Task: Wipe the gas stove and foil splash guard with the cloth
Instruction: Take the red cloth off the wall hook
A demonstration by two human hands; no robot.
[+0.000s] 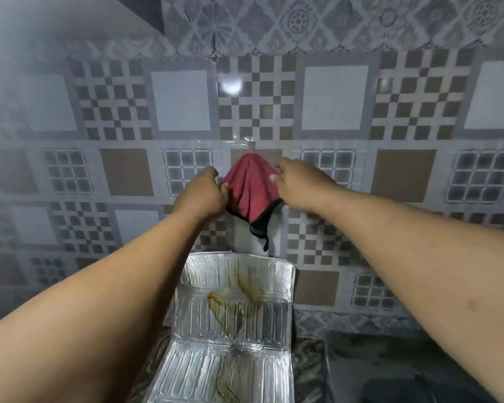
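A red cloth with a black edge hangs from a small hook on the tiled wall. My left hand pinches its left edge and my right hand pinches its right edge, spreading it. Below the cloth stands the foil splash guard, ribbed and shiny, with brown-yellow grease streaks on its upper panels. The gas stove is not visible; my forearms cover the lower left and right.
The patterned tile wall fills the view, with a light glare near the top middle. A dark marbled counter runs along the bottom, and a dark object sits at the lower right.
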